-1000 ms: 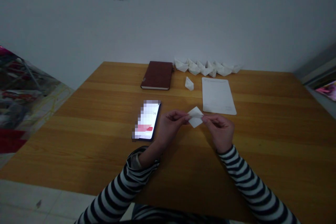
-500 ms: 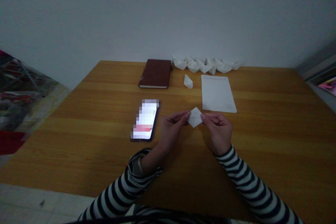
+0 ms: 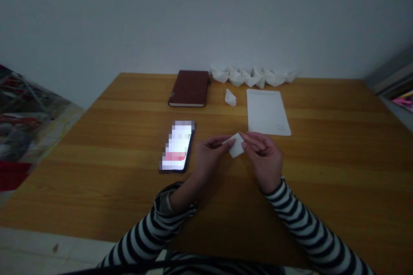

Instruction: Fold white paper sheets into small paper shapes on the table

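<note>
A small folded piece of white paper (image 3: 236, 146), roughly diamond-shaped and slightly tilted, is held up between both hands above the wooden table (image 3: 135, 206). My left hand (image 3: 208, 157) pinches its left corner with thumb and fingers. On the other side, my right hand (image 3: 266, 157) has its thumb and fingertips closed at the paper's right edge. The back of the paper is hidden. Beyond the hands lie a stack of white paper sheets (image 3: 268, 112) and a small folded paper piece (image 3: 230, 98).
Left of my hands lies a phone (image 3: 177, 146) with its screen lit and blurred out. Behind it is a closed brown notebook (image 3: 189, 88). Several white folded paper boats (image 3: 250, 77) stand in a row along the wall (image 3: 226, 17).
The folded paper has turned a little and shifted slightly left between my fingers. The fingers of my right hand have moved closer to its top edge.
</note>
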Available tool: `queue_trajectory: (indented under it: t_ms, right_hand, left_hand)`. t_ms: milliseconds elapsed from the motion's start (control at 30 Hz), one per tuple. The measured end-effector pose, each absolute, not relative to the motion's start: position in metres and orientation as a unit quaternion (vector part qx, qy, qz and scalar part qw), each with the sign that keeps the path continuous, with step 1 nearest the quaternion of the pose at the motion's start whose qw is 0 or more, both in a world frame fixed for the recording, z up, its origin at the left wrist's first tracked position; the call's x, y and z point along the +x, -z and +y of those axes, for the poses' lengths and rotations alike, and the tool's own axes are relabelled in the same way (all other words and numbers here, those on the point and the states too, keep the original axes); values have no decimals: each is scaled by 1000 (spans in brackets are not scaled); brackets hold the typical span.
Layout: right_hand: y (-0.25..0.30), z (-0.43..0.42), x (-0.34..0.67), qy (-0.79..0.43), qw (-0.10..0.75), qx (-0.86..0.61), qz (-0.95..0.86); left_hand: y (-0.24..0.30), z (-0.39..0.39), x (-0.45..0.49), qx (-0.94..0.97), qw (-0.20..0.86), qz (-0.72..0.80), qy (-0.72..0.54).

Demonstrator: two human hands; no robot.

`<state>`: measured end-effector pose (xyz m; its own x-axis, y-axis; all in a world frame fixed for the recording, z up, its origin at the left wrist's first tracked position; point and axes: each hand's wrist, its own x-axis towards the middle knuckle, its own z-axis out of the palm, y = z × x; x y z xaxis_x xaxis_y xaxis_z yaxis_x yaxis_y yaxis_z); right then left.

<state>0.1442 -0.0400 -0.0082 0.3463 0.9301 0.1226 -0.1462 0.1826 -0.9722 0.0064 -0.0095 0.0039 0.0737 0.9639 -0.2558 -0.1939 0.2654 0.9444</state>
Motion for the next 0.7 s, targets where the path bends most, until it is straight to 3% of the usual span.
queue_trajectory:
  t_ms: [133,300,700]
  right_hand:
    - [7,-39,146,-412,646,-491,-415]
    - [9,-38,149,-458,539,-536,-460]
    - [5,-43,149,-469,532,-476,-520]
  left_hand:
    - [-3,-11,6,368,636,485,-474]
    - [-8,-15,10,373,604,496,-499]
    - [-8,-11,5,295,683,413,-525]
